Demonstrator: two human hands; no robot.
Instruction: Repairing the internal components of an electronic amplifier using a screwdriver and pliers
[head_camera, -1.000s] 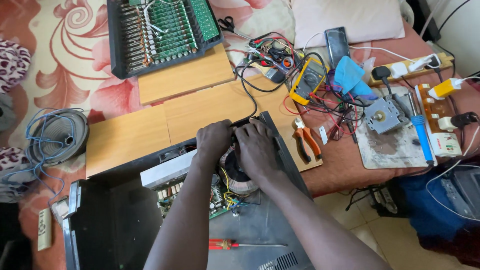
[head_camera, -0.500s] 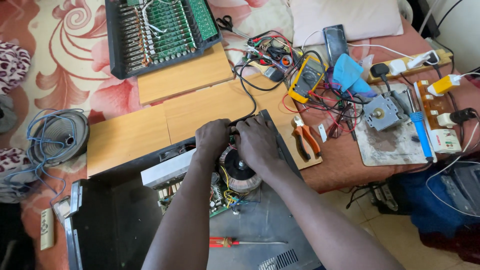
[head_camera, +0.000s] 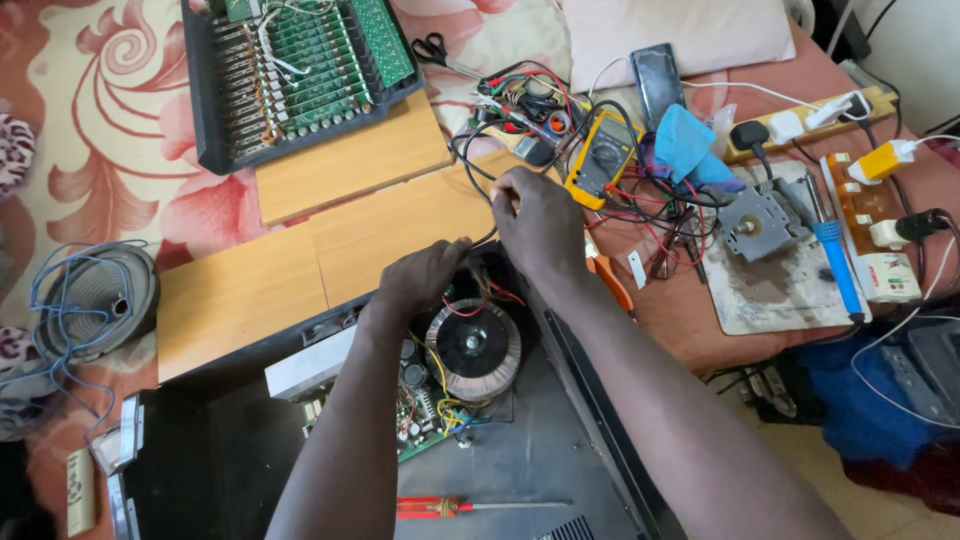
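Your left hand (head_camera: 425, 278) is closed on a thin black cable (head_camera: 468, 165) at the back rim of the open black chassis (head_camera: 560, 450). Your right hand (head_camera: 535, 220), at one o'clock from the left, pinches the same cable higher up. The cable loops away toward twelve o'clock. Directly below the hands, at six o'clock, sits the round toroidal transformer (head_camera: 473, 349), copper-wound and banded, with red and yellow leads. A red-handled screwdriver (head_camera: 440, 507) lies on the chassis floor.

A yellow meter (head_camera: 603, 157) with a small grey screen lay beside a dark, blank phone (head_camera: 658, 83).
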